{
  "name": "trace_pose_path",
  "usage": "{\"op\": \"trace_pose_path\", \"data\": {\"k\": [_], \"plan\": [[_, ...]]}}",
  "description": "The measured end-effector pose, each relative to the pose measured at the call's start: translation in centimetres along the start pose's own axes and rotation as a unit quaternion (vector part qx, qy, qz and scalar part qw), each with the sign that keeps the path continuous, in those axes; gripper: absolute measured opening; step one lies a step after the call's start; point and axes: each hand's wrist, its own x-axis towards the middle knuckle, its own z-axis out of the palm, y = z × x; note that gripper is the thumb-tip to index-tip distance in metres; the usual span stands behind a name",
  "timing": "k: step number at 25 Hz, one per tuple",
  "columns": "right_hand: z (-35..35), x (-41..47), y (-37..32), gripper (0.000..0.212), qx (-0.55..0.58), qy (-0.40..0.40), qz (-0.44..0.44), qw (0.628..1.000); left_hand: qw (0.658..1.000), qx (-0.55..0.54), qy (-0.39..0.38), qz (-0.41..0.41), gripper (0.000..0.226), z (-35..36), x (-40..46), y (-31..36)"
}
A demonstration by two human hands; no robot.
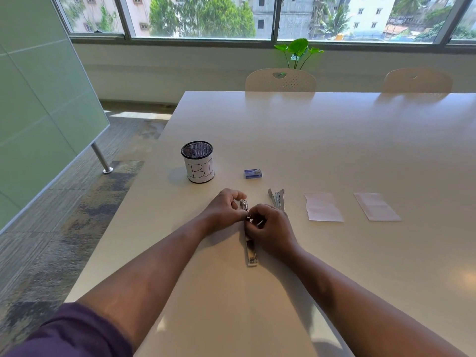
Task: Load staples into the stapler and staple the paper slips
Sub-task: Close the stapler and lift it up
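Both hands work at one point on the opened stapler [250,249], which lies flat on the table [334,140] directly under my grip. My left hand [223,212] has its fingers curled round the far end of the stapler's metal body and steadies it. My right hand [271,228] pinches at the magazine, thumb and fingertips closed on a small metal part where the two hands meet. Whether that part is a staple strip or the pusher cannot be told; it is too small and partly hidden by my fingers.

The near end of the stapler, with its open channel, projects toward me from under my right hand.

Status of the task, as judged from the layout:
- Loading is in progress and not finished. The stapler is not yet closed.
- A second stapler [277,199] lies just beyond my right hand, also open.
- The staple box [253,173] sits farther out, past both hands.
- Two paper slips [324,207] [376,206] lie well to the right of the grip, apart from each other. No staple is visible in either.

Remaining steps: seat the staples, close the stapler, then staple the slips. A mesh pen holder [197,161] stands beyond my left hand.
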Motion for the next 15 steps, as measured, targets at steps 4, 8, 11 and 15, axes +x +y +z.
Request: {"op": "trace_pose_path", "data": {"k": [4,8,11,15], "plan": [[0.01,-0.03,-0.05,0.006,-0.003,-0.001,0.007,1.000,0.999,0.006,0.031,-0.014,0.031,0.35,0.33,-0.07],[-0.02,0.03,-0.38,0.008,-0.002,0.001,0.011,1.000,0.997,-0.008,0.072,-0.023,0.015,0.62,0.40,-0.28],[-0.01,0.00,-0.53,0.006,0.000,-0.003,0.021,1.000,0.995,-0.022,0.091,-0.027,0.007,0.70,0.50,-0.22],[-0.01,-0.11,-0.60,0.009,0.004,0.001,0.026,1.000,0.992,-0.027,0.111,-0.044,0.004,0.76,0.71,0.08]]}}
